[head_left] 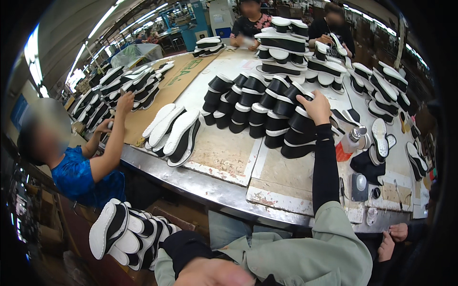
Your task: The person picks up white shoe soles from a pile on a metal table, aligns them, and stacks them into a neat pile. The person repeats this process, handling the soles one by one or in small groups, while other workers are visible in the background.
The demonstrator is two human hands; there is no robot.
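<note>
Your right hand point(315, 107) curves over a black-and-white sole point(296, 92) at the right end of the stacked rows on the worktable point(224, 164), thumb against its side, though whether it pinches the piece firmly I can't tell. Your left hand point(217, 272) is blurred and cut off at the lower edge, its finger state unclear, with more stacked soles point(129, 233) near that forearm.

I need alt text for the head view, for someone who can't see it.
A person's right hand touches stacked black heel pieces on a cluttered worktable. Their left hand is blurred at the lower edge; white-topped soles lie nearby, and a co-worker in blue is at left.
</note>
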